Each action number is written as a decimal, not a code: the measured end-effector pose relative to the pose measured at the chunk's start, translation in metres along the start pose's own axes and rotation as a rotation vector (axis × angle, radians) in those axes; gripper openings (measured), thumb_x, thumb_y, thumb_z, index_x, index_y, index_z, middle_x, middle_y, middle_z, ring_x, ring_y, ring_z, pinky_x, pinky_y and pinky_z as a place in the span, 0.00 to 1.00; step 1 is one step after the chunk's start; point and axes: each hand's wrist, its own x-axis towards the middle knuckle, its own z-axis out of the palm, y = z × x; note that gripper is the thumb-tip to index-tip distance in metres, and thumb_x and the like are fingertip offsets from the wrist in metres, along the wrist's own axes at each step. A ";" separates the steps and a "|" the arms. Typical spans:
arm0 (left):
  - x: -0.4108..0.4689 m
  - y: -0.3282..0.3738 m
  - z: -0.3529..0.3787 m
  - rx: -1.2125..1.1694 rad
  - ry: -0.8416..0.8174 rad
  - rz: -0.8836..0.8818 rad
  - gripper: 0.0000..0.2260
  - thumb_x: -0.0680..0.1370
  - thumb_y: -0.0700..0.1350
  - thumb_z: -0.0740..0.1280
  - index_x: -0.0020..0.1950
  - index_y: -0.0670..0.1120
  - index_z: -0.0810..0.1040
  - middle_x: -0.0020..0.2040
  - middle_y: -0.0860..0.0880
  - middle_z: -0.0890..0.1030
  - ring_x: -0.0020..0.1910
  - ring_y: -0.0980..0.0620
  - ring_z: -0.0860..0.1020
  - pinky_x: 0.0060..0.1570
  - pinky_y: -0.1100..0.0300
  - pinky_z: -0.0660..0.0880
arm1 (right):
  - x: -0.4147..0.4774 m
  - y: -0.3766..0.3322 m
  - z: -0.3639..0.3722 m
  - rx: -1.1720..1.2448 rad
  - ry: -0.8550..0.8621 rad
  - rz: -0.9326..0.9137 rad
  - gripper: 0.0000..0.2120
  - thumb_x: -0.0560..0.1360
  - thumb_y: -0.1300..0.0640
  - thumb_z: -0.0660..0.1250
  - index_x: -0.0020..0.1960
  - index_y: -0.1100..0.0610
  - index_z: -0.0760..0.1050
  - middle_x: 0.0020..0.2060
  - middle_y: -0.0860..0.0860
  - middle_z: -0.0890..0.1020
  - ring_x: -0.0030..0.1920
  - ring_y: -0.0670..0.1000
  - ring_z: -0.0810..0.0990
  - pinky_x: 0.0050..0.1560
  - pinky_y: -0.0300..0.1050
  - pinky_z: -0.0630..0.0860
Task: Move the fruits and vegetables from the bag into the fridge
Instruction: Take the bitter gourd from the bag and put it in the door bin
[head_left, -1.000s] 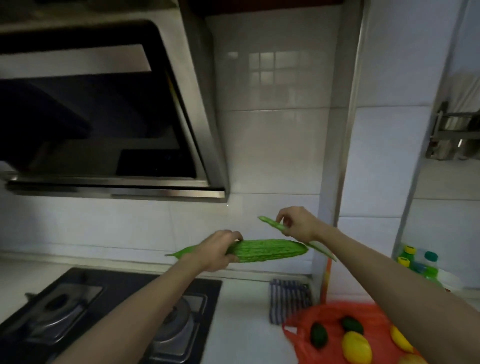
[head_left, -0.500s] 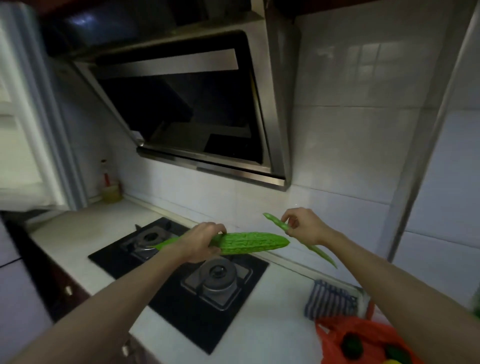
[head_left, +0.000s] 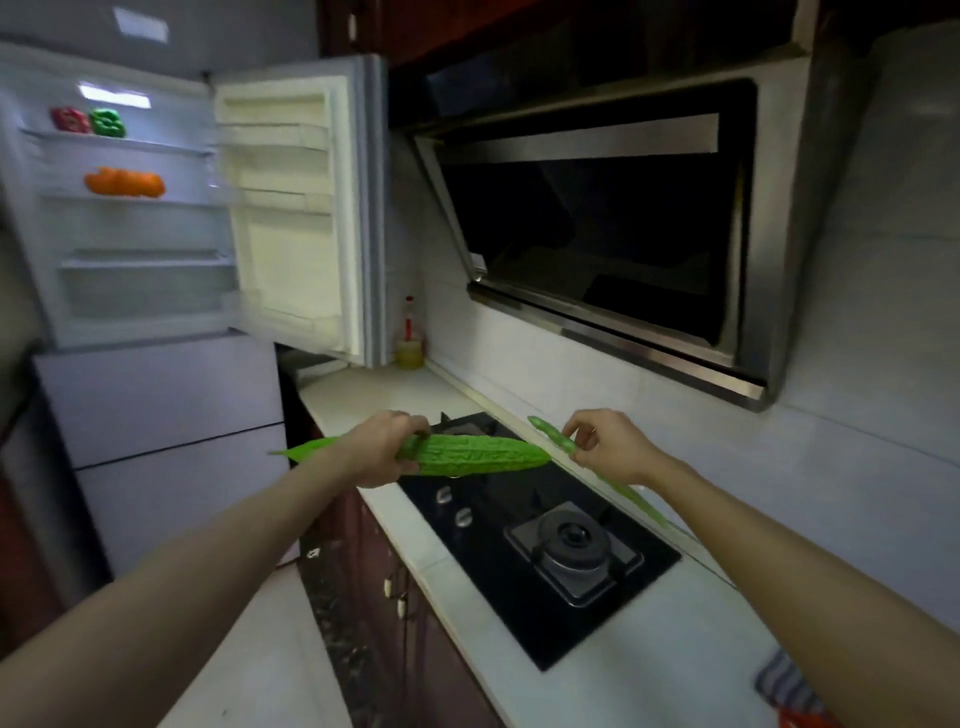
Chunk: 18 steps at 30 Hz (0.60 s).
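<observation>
Open fridge (head_left: 31, 234) at far left, with its door (head_left: 306, 218) swung out toward the tabletop (head_left: 374, 400). A red pepper (head_left: 69, 119) and a green pepper (head_left: 107, 122) sit on the top shelf, and orange fruits (head_left: 124, 183) on the shelf below. A range hood (head_left: 613, 228) juts from the tiled wall on my right, above the gas hob (head_left: 540, 540) set into the tabletop. A bottle (head_left: 410, 338) stands in the corner just beside the door's edge. A striped cloth (head_left: 784, 686) and a sliver of the orange bag (head_left: 802, 722) show at lower right.

A strip of floor runs along the tabletop's front edge to the fridge.

My left hand (head_left: 379, 452) is curled round the stem end of the bitter gourd (head_left: 483, 456), held level over the hob's far corner. My right hand (head_left: 613, 447) pinches a slender green pod (head_left: 556, 436) between thumb and fingertips; the pod slants down to the right. The gourd's tip lies near the pod, but I cannot tell whether they touch. Both vegetables are well apart from the fridge shelves.
</observation>
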 end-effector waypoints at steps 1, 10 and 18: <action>-0.008 -0.011 -0.004 0.007 0.010 -0.015 0.21 0.73 0.47 0.71 0.64 0.47 0.71 0.56 0.45 0.77 0.56 0.45 0.74 0.53 0.55 0.69 | 0.006 -0.011 0.006 -0.002 -0.009 -0.022 0.09 0.71 0.62 0.70 0.50 0.53 0.78 0.42 0.51 0.80 0.42 0.52 0.79 0.43 0.44 0.76; -0.059 -0.103 -0.033 0.062 0.048 -0.073 0.18 0.75 0.46 0.70 0.63 0.46 0.71 0.56 0.46 0.75 0.55 0.46 0.73 0.54 0.54 0.71 | 0.063 -0.116 0.053 0.005 -0.040 -0.162 0.08 0.70 0.62 0.69 0.47 0.52 0.79 0.38 0.47 0.79 0.37 0.47 0.76 0.42 0.45 0.77; -0.082 -0.186 -0.043 0.094 0.051 -0.102 0.19 0.74 0.47 0.70 0.63 0.49 0.70 0.56 0.48 0.75 0.55 0.47 0.74 0.54 0.48 0.74 | 0.114 -0.194 0.086 0.008 -0.024 -0.219 0.09 0.71 0.62 0.69 0.50 0.51 0.79 0.39 0.46 0.78 0.40 0.49 0.78 0.47 0.51 0.79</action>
